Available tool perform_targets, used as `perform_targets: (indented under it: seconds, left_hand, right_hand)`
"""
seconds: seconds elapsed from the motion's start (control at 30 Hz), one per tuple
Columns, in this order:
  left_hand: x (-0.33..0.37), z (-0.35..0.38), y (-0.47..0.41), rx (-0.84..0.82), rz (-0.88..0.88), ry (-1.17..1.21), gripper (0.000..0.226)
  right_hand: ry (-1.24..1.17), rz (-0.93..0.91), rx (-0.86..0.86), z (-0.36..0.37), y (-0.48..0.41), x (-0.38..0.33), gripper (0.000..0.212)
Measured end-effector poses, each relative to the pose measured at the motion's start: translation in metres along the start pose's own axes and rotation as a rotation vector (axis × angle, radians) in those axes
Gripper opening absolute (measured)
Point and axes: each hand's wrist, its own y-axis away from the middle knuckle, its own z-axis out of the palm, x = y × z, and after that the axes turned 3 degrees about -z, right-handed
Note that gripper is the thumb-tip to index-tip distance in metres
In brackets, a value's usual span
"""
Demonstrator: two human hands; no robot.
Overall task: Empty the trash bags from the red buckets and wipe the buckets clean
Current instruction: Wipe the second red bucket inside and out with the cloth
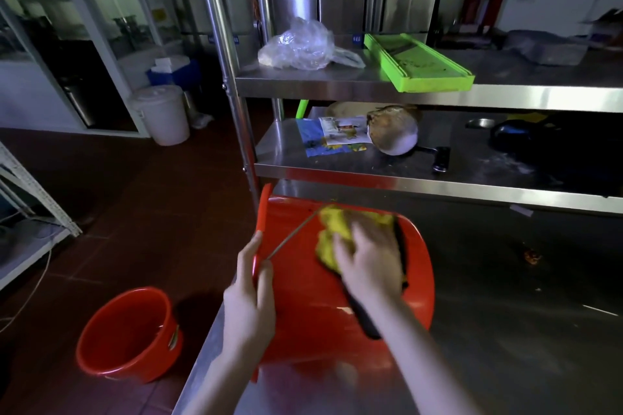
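Two hands share the seemingly light, stiff red bucket [303, 307]: your left hand [251, 296] grips its rim, your right hand [367, 263] presses the soft yellow cloth [332, 229]

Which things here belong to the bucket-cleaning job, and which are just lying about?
Job: red bucket on the table, gripped by the left hand; yellow cloth under the right hand; red bucket on the floor.
Lying about: plastic bag, green slicer, white bucket.
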Motion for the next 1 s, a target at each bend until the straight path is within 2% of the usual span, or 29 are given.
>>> perform_targets:
  seconds: [0.1, 0.17, 0.23, 0.3, 0.37, 0.43, 0.53, 0.63, 0.73, 0.8, 0.87, 0.93, 1.0]
  left_hand:
    - [-0.007, -0.003, 0.021, -0.029, 0.015, 0.046, 0.048]
    - [-0.012, -0.005, 0.031, -0.037, 0.038, 0.048, 0.047]
    - [-0.013, -0.008, 0.035, -0.031, 0.061, 0.027, 0.048]
    - [-0.013, -0.012, 0.034, -0.047, 0.064, 0.013, 0.051]
    - [-0.013, -0.019, 0.030, -0.083, 0.051, 0.017, 0.053]
    - [-0.009, -0.028, 0.023, -0.114, 0.017, 0.036, 0.052]
    - [0.009, -0.034, -0.001, -0.076, -0.080, 0.128, 0.054]
    - [0.023, -0.023, -0.038, -0.017, -0.225, 0.071, 0.071]
    - [0.041, -0.006, -0.046, -0.019, -0.173, -0.011, 0.069]
    - [0.045, -0.004, -0.037, -0.042, -0.060, -0.070, 0.065]
    - [0.039, -0.007, -0.028, -0.070, 0.000, -0.070, 0.062]
    - [0.031, -0.013, -0.018, -0.075, 0.042, -0.038, 0.060]
    - [0.025, -0.014, -0.006, -0.073, 0.090, -0.053, 0.059]
  right_hand:
    - [0.069, 0.462, -0.062, -0.018, -0.025, 0.030, 0.040]
    - [0.054, 0.585, -0.103, -0.019, -0.033, 0.021, 0.041]
    - [0.035, 0.485, -0.154, -0.010, -0.032, -0.013, 0.037]
    - [-0.028, 0.268, -0.203, 0.001, -0.021, -0.056, 0.033]
    - [-0.074, 0.017, -0.196, 0.009, -0.002, -0.088, 0.039]
    - [-0.066, -0.126, -0.153, 0.011, 0.012, -0.100, 0.048]
    - [-0.061, -0.205, -0.133, 0.010, 0.029, -0.094, 0.051]
    - [-0.065, -0.297, -0.130, 0.010, 0.045, -0.085, 0.054]
    - [-0.089, -0.337, -0.155, 0.006, 0.048, -0.065, 0.059]
    - [-0.079, -0.280, -0.138, -0.001, 0.043, -0.041, 0.057]
    - [-0.034, -0.130, -0.055, -0.010, 0.035, -0.006, 0.052]
    - [-0.025, 0.150, -0.020, -0.020, 0.019, 0.034, 0.045]
    - [-0.133, 0.484, -0.054, -0.030, -0.002, 0.063, 0.039]
